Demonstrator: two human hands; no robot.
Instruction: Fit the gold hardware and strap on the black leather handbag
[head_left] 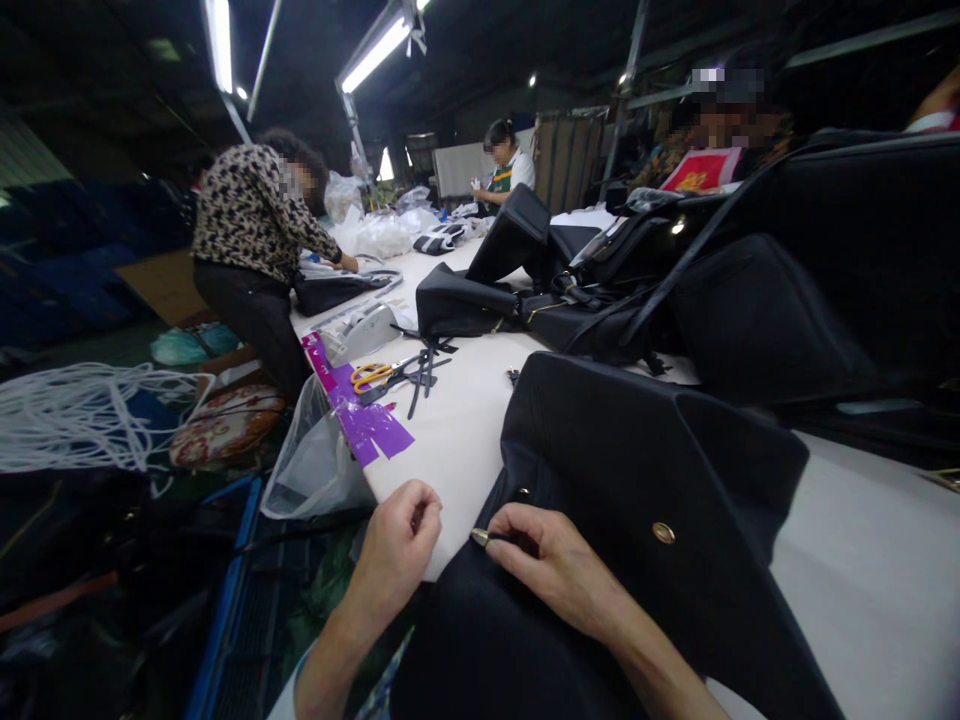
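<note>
Noted a dim workshop under tube lights, with a white table running back through it. Logged, left of the table, a tangle of white cord, then a patterned cushion. Saw a person farther along the table's left side, bent over a black item. Found a clear plastic bag at the table's left edge, and purple tape stuck along that edge. Spotted yellow-handled scissors and black strips on the table, close inside it. Observed the left hand at the table's near left edge, curled closed, thumb against forefinger, nothing showing between. Glimpsed another person toward the table's far end. Recorded the right hand at the table's near end, thumb and forefinger pinched on a small metal piece at a black bag. Placed that bag across the table's near end, partly overhanging. Listed heaped black bags on the table's right side.
</note>
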